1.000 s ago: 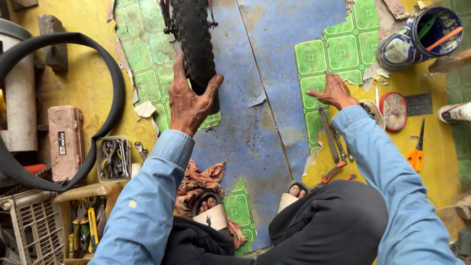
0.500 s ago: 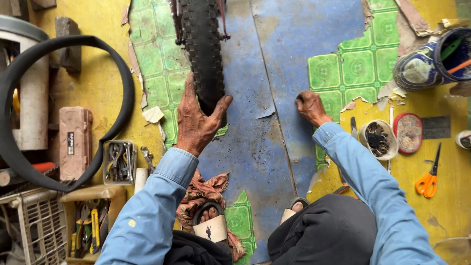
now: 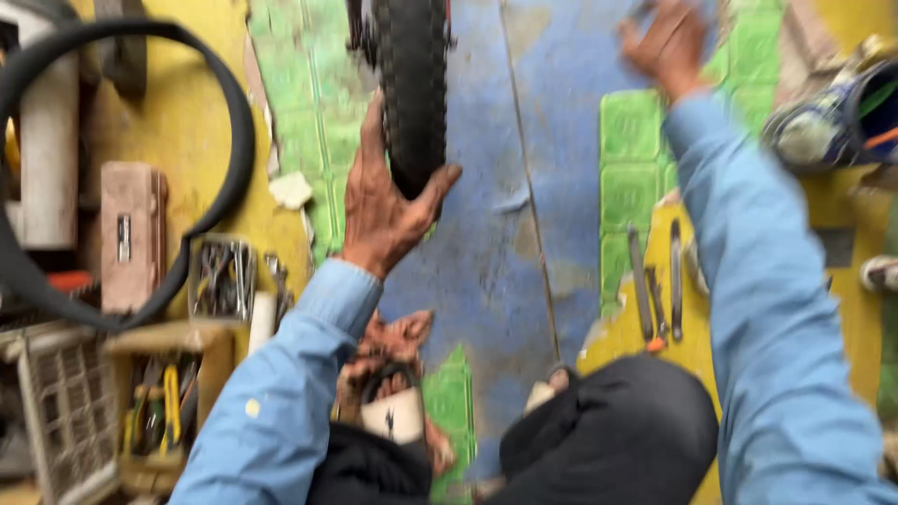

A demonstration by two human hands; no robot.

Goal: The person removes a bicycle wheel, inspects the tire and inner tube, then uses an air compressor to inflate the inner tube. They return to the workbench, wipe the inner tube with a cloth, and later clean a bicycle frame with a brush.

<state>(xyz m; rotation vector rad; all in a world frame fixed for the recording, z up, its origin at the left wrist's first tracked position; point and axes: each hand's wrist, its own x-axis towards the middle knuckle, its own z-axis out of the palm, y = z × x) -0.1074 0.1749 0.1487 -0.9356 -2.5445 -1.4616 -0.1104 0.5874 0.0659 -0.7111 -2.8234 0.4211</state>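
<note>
A black knobby bicycle tyre [image 3: 412, 84] stands upright on the worn blue, green and yellow floor, coming in from the top of the view. My left hand [image 3: 383, 201] cups its lower end from below, thumb to the right and fingers up the left side. My right hand [image 3: 666, 39] is raised near the top right, blurred, fingers apart and holding nothing, clear of the tyre. Both arms wear light blue sleeves. My dark trousers and sandalled feet fill the bottom of the view.
A loose black tyre hoop [image 3: 122, 178] lies at left over a small reddish metal box [image 3: 129, 234]. A tray of small tools [image 3: 221, 277] and a crate with pliers [image 3: 159, 411] sit lower left. Flat tyre levers [image 3: 655, 281] lie right of centre. A bucket [image 3: 847, 117] stands far right.
My right hand has lifted off the floor and moved up and away toward the top of the view. My left hand stays on the tyre's lower end. The view has shifted closer.
</note>
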